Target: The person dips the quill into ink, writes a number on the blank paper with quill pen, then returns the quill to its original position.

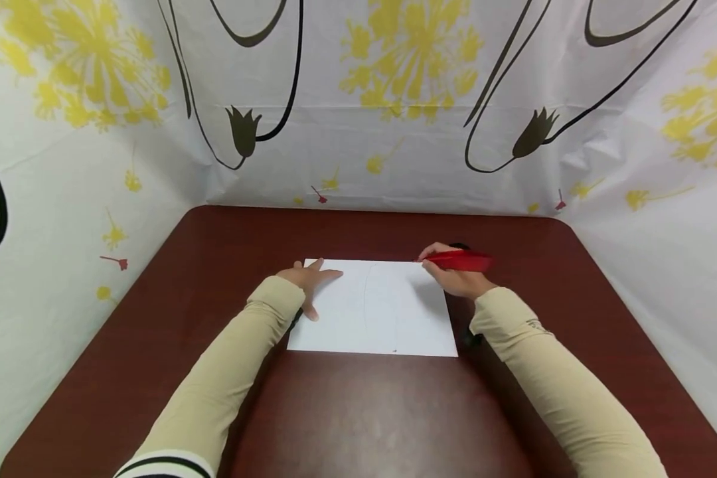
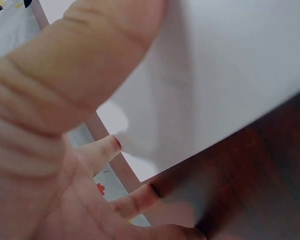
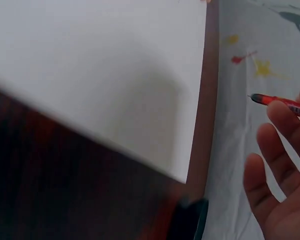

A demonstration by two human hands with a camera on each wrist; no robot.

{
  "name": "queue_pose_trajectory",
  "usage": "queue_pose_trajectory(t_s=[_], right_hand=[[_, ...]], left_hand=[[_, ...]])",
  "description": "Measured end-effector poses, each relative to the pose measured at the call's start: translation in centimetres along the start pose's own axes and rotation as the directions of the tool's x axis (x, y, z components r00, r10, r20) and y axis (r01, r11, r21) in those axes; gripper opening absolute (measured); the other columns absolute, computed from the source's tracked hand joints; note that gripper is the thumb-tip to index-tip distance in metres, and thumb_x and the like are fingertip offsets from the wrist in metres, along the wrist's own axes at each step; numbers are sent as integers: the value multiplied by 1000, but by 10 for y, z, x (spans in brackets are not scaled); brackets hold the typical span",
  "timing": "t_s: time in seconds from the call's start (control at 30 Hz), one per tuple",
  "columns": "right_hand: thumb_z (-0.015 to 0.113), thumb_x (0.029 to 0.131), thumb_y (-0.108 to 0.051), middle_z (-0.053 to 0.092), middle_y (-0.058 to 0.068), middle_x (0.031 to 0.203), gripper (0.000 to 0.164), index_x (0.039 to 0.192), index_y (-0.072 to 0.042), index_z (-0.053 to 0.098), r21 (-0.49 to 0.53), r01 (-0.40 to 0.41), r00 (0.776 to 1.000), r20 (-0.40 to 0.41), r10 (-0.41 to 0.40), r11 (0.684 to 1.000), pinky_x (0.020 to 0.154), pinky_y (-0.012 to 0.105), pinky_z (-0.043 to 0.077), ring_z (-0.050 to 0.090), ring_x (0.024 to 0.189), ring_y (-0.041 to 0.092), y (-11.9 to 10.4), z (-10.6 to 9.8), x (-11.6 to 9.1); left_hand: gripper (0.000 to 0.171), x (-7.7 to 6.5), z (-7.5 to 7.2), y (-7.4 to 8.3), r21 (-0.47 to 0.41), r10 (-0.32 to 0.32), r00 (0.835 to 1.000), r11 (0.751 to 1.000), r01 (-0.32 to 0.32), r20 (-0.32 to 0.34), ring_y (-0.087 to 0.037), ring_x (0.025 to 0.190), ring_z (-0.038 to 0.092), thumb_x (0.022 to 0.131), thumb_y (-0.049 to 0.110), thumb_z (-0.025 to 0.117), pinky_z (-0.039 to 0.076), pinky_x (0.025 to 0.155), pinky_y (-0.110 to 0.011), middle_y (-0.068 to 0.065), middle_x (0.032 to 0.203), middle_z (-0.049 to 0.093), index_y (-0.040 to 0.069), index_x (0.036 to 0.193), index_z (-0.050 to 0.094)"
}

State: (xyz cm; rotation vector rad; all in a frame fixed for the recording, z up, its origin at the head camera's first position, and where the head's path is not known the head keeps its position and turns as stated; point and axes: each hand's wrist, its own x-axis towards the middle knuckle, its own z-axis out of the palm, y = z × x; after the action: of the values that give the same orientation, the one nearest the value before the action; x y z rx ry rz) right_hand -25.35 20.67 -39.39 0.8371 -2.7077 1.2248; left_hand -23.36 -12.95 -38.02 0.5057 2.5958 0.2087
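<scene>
A white sheet of paper point(image 1: 346, 325) lies on the dark red table, with a faint curved line near its middle and a tiny mark at its near edge. My left hand point(image 1: 312, 282) rests with spread fingers on the sheet's left side; in the left wrist view its thumb point(image 2: 85, 65) lies large over the paper. Above the sheet's far right corner, my right hand point(image 1: 457, 275) holds a red pen point(image 1: 460, 261), blurred in the head view. In the right wrist view the pen point(image 3: 280, 103) shows a dark, thin tip, held off the paper.
The reddish-brown table point(image 1: 370, 418) has rounded far corners. White cloth point(image 1: 334, 79) with yellow and dark plant prints surrounds its far side and both flanks. A dark object point(image 3: 192, 220) of unclear kind shows near the paper's corner in the right wrist view.
</scene>
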Motion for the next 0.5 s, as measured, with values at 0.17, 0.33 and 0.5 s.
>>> queue_pose_trajectory(t_s=[0.17, 0.33, 0.5], right_hand=[[60, 93, -4, 66, 12, 91, 10, 102, 1, 63, -155, 122, 979, -145, -145, 980, 57, 27, 44, 53, 67, 17, 13, -21, -4], [65, 83, 11, 63, 16, 83, 15, 95, 3, 62, -279, 312, 902, -215, -375, 908, 59, 32, 46, 55, 65, 22, 24, -43, -8], [66, 83, 9, 65, 16, 87, 18, 98, -1, 61, -389, 201, 937, -193, -292, 899, 66, 43, 50, 60, 73, 30, 35, -61, -20]], left_hand=[[107, -3, -2, 0, -5, -2, 1000, 1000, 2, -15, -49, 141, 10, 70, 22, 89, 46, 90, -51, -15, 161, 7, 31, 155, 24], [107, -2, -2, -2, -5, -1, 1000, 1000, 1, -13, -47, 141, 12, 69, 23, 89, 48, 86, -48, -15, 161, 7, 31, 154, 25], [107, 1, -1, 0, -19, 3, 1000, 1000, -3, -13, -47, 141, 13, 69, 22, 89, 48, 85, -49, -14, 161, 7, 32, 154, 26]])
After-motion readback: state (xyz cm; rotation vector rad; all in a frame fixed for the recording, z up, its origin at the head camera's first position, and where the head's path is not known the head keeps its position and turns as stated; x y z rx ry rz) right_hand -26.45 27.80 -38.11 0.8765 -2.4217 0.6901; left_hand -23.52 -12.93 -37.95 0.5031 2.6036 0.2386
